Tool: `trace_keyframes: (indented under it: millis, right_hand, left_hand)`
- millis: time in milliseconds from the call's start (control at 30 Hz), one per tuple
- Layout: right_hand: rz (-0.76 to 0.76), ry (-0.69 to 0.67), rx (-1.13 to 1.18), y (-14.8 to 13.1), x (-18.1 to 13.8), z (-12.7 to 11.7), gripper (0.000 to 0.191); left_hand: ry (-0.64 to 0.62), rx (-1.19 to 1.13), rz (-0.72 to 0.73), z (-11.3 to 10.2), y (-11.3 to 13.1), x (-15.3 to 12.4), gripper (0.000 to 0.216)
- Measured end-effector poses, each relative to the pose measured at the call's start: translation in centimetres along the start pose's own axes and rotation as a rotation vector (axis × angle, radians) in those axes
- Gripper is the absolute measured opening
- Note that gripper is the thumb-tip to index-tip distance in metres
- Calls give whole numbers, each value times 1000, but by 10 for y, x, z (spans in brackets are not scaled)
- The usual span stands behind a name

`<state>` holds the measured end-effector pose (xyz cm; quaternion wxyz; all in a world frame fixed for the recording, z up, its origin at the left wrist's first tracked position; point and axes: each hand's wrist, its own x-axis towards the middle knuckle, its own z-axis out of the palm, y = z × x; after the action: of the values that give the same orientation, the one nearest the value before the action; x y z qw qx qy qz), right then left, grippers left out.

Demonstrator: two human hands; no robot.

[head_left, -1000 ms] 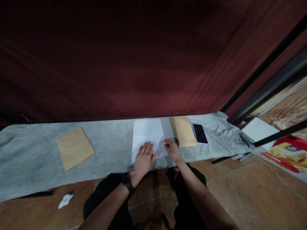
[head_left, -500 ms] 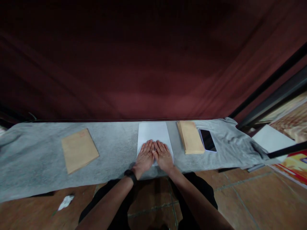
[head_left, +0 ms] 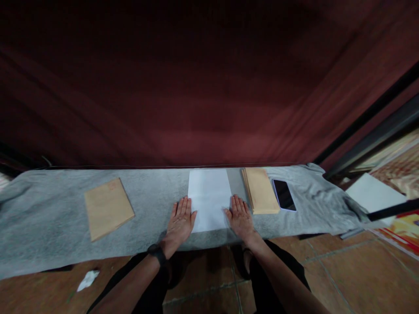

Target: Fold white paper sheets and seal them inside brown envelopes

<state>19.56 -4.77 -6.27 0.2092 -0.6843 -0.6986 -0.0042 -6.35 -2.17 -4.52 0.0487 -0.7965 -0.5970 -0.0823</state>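
Observation:
A white sheet of paper lies flat on the grey cloth-covered table in front of me. My left hand rests flat and open at the sheet's left edge, a black band on its wrist. At the sheet's right edge, my right hand lies flat with its fingers stretched out. Neither hand holds anything.
A stack of brown envelopes sits just right of the paper, with a dark phone beside it. A single brown envelope lies at the left. A dark red curtain hangs behind. A crumpled white scrap is on the tiled floor.
My two hands were together on the middle of the sheet half a second ago. They have slid apart to its left and right edges.

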Motion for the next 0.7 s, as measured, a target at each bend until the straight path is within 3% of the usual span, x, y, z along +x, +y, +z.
trace_keyframes:
  millis: [100,200,300,367,533,700]
  right_hand:
    - [21,-8,21,-9,19,-2,61]
    - [-63,-62,108,-32,53,1,61]
    - [-149,-118,172,-55,83,13,59]
    - [-153,-139,174,-64,93,24,58]
    - [-147,-142,107,-60,98,44,57]
    - [-150,-81,64,-41,100,46,59]
  left_hand:
    - [49,-33,17,-5,6,14,60]
    - [53,-116,90,-5,24,45,59]
    - [1,-150,176,2,42,79,59]
    - [-59,-135,147,9,47,95,59]
    - [-84,-77,64,21,37,103,59]
    - [-31,-73,1,26,16,105,59]
